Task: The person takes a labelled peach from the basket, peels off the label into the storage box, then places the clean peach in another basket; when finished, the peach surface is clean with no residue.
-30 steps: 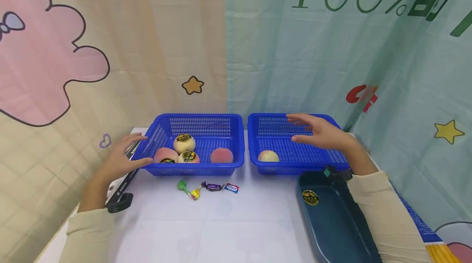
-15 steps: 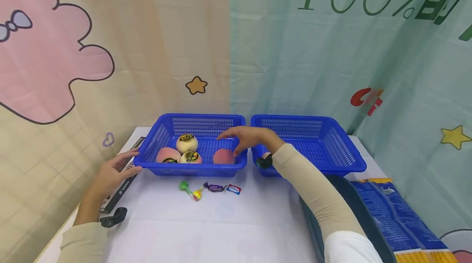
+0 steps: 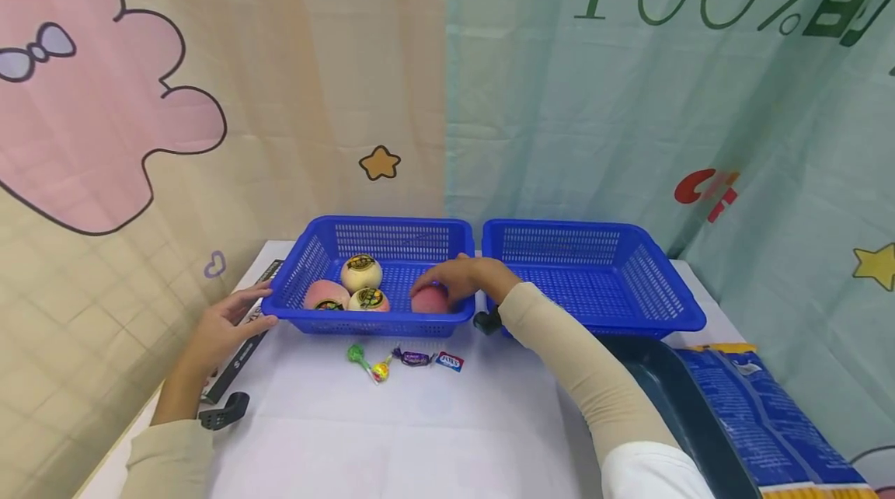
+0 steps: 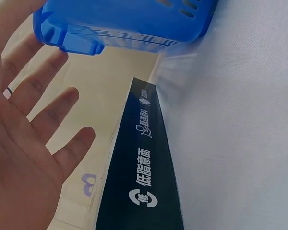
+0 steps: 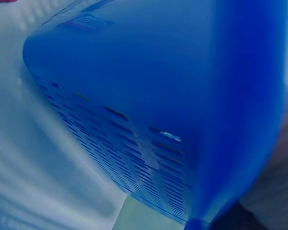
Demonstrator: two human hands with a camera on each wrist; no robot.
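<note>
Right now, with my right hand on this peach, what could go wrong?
The peach sits near the right wall of the left basket, so your right hand might bump the rim while lifting. Your left hand is at the opposite side; a nudge could slide that basket into the right basket.

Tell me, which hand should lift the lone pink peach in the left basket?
Probably the right hand: its fingers curve over the pink peach. The left hand is at the other end of the blue basket, with three more peaches in between.
</note>
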